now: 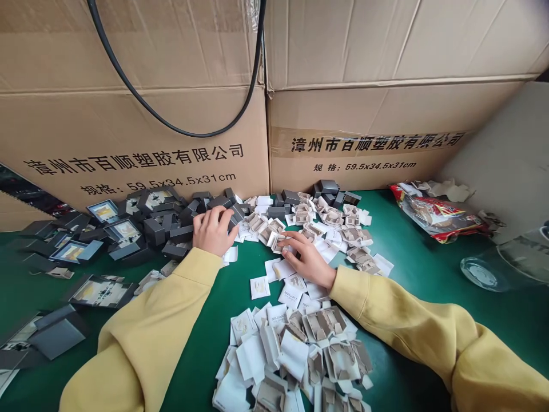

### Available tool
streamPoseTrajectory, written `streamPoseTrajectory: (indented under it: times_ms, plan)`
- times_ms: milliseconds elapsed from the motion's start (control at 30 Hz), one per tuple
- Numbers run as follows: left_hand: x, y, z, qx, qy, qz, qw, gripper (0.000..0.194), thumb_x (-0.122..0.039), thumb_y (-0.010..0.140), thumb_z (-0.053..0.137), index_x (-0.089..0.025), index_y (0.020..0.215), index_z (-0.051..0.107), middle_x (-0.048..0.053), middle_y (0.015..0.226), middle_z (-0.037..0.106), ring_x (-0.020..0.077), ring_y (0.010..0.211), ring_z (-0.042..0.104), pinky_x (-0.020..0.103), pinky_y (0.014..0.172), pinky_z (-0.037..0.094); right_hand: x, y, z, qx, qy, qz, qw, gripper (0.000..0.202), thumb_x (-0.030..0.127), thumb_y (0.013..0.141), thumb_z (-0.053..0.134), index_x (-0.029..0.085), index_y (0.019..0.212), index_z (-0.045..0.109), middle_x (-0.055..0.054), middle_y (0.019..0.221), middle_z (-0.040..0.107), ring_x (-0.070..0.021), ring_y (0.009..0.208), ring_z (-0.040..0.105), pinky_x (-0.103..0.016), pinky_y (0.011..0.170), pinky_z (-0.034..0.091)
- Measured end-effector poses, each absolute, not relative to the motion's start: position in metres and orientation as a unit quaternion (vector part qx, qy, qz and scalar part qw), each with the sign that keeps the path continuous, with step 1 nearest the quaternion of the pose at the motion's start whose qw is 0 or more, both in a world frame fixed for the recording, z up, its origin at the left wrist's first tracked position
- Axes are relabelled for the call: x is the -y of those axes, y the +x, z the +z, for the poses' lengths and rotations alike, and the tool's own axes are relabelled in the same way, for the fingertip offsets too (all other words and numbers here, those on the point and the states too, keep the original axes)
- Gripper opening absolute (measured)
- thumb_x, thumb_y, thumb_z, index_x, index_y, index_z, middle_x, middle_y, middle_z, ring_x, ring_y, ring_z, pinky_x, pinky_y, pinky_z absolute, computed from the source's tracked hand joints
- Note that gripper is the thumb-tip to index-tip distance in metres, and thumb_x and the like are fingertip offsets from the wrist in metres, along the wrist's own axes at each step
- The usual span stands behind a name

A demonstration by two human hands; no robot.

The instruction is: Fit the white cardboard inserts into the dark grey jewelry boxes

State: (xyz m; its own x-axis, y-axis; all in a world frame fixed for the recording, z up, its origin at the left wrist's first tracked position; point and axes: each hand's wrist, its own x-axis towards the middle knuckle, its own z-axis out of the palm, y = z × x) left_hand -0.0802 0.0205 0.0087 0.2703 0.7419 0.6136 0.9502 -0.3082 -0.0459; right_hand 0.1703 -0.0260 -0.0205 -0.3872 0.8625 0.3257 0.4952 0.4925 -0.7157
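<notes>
My left hand [213,230] reaches to the right edge of a heap of small dark grey boxes [155,232]. Its fingers curl over a dark grey box [237,214], and its palm side is hidden. To the right, my right hand [309,260] has its fingers stretched out, the fingertips touching a folded card insert [273,234] with a white and greyish-brown surface. Around that hand lie more loose card inserts [330,213] and small white printed cards [292,294]. Some grey boxes stand open, such as one with a pale picture panel [103,290].
A bigger pile of card inserts [295,357] lies close to me on the green table [412,257]. Large cardboard cartons [180,114] wall off the back, with a black cable [206,135] looping down. At right are a red plastic packet [441,214] and a clear container [484,273].
</notes>
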Motion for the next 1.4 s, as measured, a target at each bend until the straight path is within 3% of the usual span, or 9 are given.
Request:
streamPoseTrajectory:
  times_ms: [167,367,500,567,733,900,1033,1233,1400]
  plan:
    - [-0.021,-0.080,0.002,0.534,-0.782,-0.251,0.201,0.022,-0.039,0.076,0.053,-0.020,0.082,0.061,0.010,0.111,0.058,0.0270,0.105,0.051,0.045,0.095,0.030,0.026,0.170,-0.022,0.791,-0.427,0.268,0.347,0.021,0.022,0.086,0.044,0.021,0.101,0.059,-0.010,0.124,0.047,-0.0234,0.116,0.045,-0.042,0.096,0.039]
    - [-0.022,-0.080,0.005,0.534,-0.774,-0.283,0.191,0.017,-0.031,0.077,0.052,-0.020,0.067,0.061,0.008,0.108,0.059,0.0249,0.106,0.049,0.044,0.100,0.028,0.026,0.171,-0.021,0.792,-0.430,0.266,0.342,0.022,0.024,0.087,0.043,0.021,0.102,0.059,-0.010,0.122,0.048,-0.0238,0.116,0.046,-0.042,0.095,0.040]
    - [-0.024,-0.083,0.014,0.575,-0.703,-0.358,0.215,0.019,-0.028,0.075,0.054,-0.018,0.088,0.064,0.011,0.124,0.051,0.0295,0.116,0.041,0.043,0.096,0.033,0.026,0.171,-0.020,0.794,-0.431,0.271,0.333,0.022,0.025,0.087,0.043,0.021,0.102,0.058,-0.011,0.122,0.048,-0.0241,0.117,0.045,-0.042,0.096,0.040]
    - [-0.025,-0.087,0.016,0.598,-0.693,-0.358,0.187,0.026,-0.026,0.078,0.050,-0.019,0.100,0.062,0.010,0.121,0.053,0.0279,0.111,0.046,0.042,0.092,0.037,0.027,0.171,-0.019,0.795,-0.432,0.269,0.331,0.022,0.025,0.087,0.043,0.021,0.102,0.058,-0.011,0.123,0.048,-0.0242,0.117,0.045,-0.043,0.096,0.040]
    - [-0.027,-0.094,0.013,0.625,-0.705,-0.313,0.122,0.024,-0.026,0.081,0.045,-0.023,0.094,0.065,0.006,0.110,0.060,0.0235,0.100,0.054,0.035,0.080,0.044,0.027,0.171,-0.018,0.796,-0.431,0.264,0.332,0.021,0.024,0.086,0.043,0.021,0.101,0.059,-0.011,0.123,0.048,-0.0238,0.115,0.047,-0.041,0.094,0.041]
    - [-0.030,-0.098,0.017,0.646,-0.696,-0.288,0.120,0.039,-0.031,0.080,0.046,-0.021,0.116,0.057,0.011,0.113,0.056,0.0283,0.106,0.050,0.037,0.076,0.046,0.027,0.170,-0.019,0.796,-0.434,0.264,0.329,0.022,0.024,0.086,0.044,0.021,0.102,0.059,-0.010,0.123,0.048,-0.0239,0.115,0.047,-0.040,0.094,0.041]
    - [-0.032,-0.100,0.021,0.650,-0.709,-0.255,0.095,0.037,-0.031,0.081,0.044,-0.020,0.115,0.056,0.012,0.124,0.051,0.0302,0.108,0.050,0.041,0.080,0.045,0.027,0.170,-0.020,0.796,-0.436,0.264,0.326,0.022,0.024,0.086,0.044,0.021,0.102,0.059,-0.010,0.123,0.047,-0.0241,0.116,0.046,-0.041,0.095,0.040]
    - [-0.037,-0.105,0.022,0.671,-0.693,-0.259,0.049,0.034,-0.034,0.079,0.047,-0.018,0.110,0.050,0.013,0.114,0.051,0.0279,0.095,0.057,0.038,0.074,0.048,0.026,0.170,-0.019,0.802,-0.427,0.268,0.322,0.021,0.023,0.086,0.044,0.020,0.101,0.058,-0.011,0.120,0.049,-0.0239,0.116,0.045,-0.042,0.097,0.039]
    - [-0.039,-0.104,0.022,0.666,-0.677,-0.310,0.035,0.044,-0.029,0.075,0.052,-0.017,0.117,0.047,0.012,0.114,0.046,0.0254,0.097,0.057,0.038,0.083,0.047,0.026,0.170,-0.021,0.803,-0.425,0.257,0.328,0.021,0.022,0.085,0.044,0.020,0.100,0.058,-0.011,0.121,0.048,-0.0237,0.116,0.044,-0.042,0.098,0.037]
